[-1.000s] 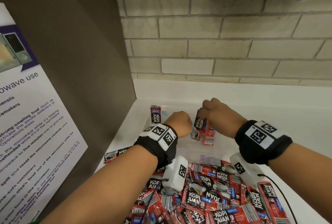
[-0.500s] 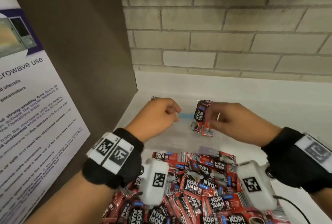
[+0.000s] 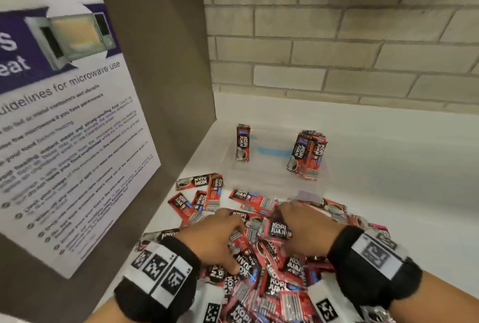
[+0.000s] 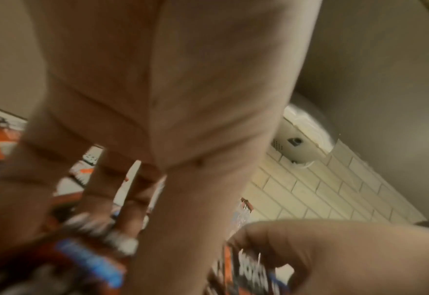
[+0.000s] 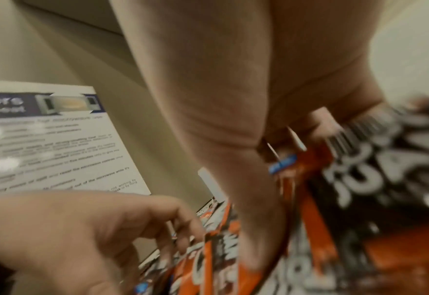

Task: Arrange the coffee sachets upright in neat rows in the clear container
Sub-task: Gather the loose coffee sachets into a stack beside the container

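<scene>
Clear container (image 3: pixel 278 167) at the table's (image 3: pixel 388 167) back holds one upright sachet (image 3: pixel 242 143) left and a small cluster (image 3: pixel 307 155) right. Most sachets remain piled (image 3: pixel 259 270) nearer. Left hand (image 3: pixel 215 238) and right hand (image 3: pixel 308 229) curl into the pile; right pinches a sachet (image 3: pixel 277 229). Early stage.

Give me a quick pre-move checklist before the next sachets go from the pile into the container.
1. Clear container has free floor between its sachets: ok.
2. Single sachet upright at its left: ok.
3. Right cluster neat: not ok, it leans.
4. Right hand grips a sachet: ok.
5. Left hand has one secured: cannot tell, fingers blurred in the pile.
</scene>
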A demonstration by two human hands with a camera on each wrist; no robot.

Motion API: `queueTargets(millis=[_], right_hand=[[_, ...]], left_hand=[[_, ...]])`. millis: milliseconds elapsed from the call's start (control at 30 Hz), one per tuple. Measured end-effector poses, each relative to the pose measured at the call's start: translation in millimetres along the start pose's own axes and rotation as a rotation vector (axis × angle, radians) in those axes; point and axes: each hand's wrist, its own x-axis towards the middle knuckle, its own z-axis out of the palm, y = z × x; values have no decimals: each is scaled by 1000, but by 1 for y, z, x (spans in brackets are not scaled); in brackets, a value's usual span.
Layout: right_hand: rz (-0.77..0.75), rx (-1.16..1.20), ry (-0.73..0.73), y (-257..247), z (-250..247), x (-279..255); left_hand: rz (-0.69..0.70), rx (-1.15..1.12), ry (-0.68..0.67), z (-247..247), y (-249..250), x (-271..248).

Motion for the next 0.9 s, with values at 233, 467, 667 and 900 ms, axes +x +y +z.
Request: queueTargets(millis=[233, 467, 667, 900], right_hand=[[26, 6, 85, -6, 2, -2], [25, 112, 21, -16, 15, -1], [0, 240, 77, -21, 14, 9], [-9, 476, 180, -5, 3, 14]], left_hand=[[32, -185, 204, 13, 1, 8], [59, -387, 368, 21, -2, 15], [73, -632, 459, 20, 0, 24], [94, -745, 533, 15, -9, 17]])
